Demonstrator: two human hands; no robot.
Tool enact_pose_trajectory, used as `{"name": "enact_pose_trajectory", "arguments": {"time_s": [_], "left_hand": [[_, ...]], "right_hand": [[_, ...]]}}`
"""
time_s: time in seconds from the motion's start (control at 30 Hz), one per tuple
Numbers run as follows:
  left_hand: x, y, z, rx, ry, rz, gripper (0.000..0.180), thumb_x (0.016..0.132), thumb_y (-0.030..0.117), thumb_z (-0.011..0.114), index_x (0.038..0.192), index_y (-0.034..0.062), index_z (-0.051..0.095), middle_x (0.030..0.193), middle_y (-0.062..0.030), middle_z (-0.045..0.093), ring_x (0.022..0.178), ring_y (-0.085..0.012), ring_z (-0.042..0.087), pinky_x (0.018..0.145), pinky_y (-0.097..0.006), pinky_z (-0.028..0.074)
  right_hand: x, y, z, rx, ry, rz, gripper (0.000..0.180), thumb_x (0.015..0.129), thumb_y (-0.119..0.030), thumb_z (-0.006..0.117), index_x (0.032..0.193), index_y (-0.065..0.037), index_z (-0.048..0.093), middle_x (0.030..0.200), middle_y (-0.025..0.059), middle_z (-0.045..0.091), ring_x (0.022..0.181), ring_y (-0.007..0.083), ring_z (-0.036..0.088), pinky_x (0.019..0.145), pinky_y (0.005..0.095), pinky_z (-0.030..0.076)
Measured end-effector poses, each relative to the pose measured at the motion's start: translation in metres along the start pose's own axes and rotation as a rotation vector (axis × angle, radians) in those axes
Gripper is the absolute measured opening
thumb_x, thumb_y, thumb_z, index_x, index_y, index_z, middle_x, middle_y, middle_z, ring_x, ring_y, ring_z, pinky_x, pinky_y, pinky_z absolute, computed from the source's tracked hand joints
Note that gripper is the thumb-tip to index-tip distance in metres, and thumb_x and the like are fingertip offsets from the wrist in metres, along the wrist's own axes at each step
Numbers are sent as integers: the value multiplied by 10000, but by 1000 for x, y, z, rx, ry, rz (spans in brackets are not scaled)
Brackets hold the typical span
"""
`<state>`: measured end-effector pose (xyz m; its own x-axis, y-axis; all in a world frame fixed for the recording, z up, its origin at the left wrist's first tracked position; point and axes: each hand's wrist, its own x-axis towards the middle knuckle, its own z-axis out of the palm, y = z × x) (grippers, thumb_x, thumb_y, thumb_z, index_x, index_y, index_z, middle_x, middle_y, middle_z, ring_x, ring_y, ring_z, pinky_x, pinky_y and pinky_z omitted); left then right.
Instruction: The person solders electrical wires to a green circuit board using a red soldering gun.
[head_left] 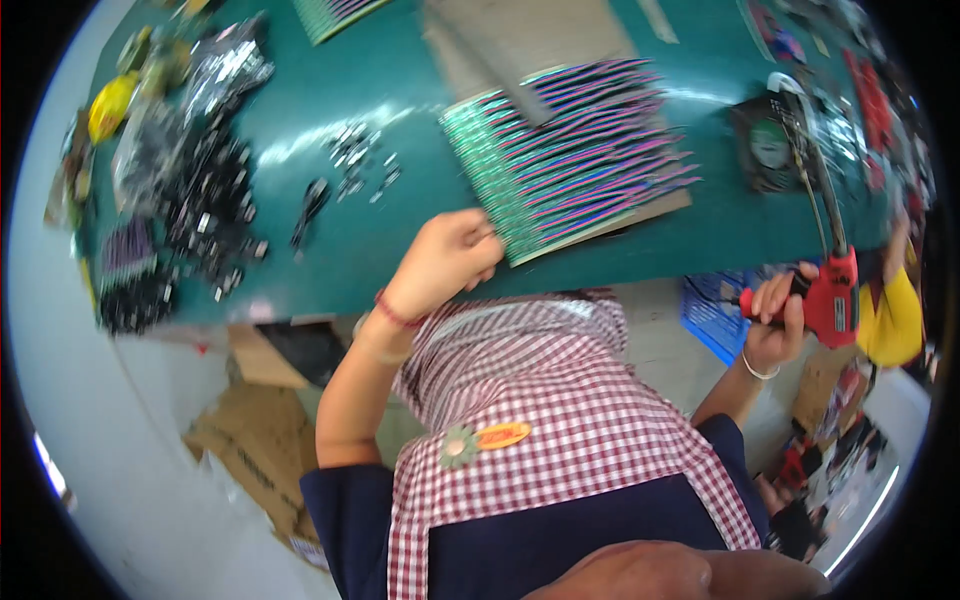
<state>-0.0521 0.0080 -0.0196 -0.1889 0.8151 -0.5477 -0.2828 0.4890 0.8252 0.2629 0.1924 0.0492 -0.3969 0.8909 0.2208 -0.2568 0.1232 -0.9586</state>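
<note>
In my right hand [782, 325] is a red soldering gun [832, 305], held by its grip at the right of the bench, its long metal front pointing away from me. My left hand [452, 258] is closed at the bench's near edge, beside the lower left corner of a green circuit board panel [490, 180]. Whatever its curled fingers hold, if anything, is hidden. Rows of pink, blue and black wires [600, 150] run rightward from the panel. Across the wires' far part lies a grey metal bar [530, 100]. Cardboard [590, 30] shows under the panel.
A dark spool [768, 145] stands beside the soldering gun's front. Small metallic parts [360, 160] and a black cable [310, 210] lie left of the panel. Farther left are a heap of black parts [205, 190] and clear bags [225, 65]. Another person's yellow sleeve [893, 318] is at the right.
</note>
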Motion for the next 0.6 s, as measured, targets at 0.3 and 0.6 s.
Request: {"name": "enact_pose_trajectory", "arguments": {"time_s": [0.3,0.6], "left_hand": [[-9,2,4,15,80,-70,121,817,56,545,705,21,515,572,-7,537,452,-40,443,421,-181,332],[-11,8,5,89,68,-24,123,840,86,537,751,3,522,613,-29,557,493,-51,478,454,-198,385]], "right_hand": [[71,-3,-46,-292,413,-350,288,832,-79,559,1094,31,511,592,23,458,469,87,396,454,241,357],[61,3,-36,-105,318,-83,300,873,-72,499,1149,40,463,603,12,417,467,74,332,458,220,327]]}}
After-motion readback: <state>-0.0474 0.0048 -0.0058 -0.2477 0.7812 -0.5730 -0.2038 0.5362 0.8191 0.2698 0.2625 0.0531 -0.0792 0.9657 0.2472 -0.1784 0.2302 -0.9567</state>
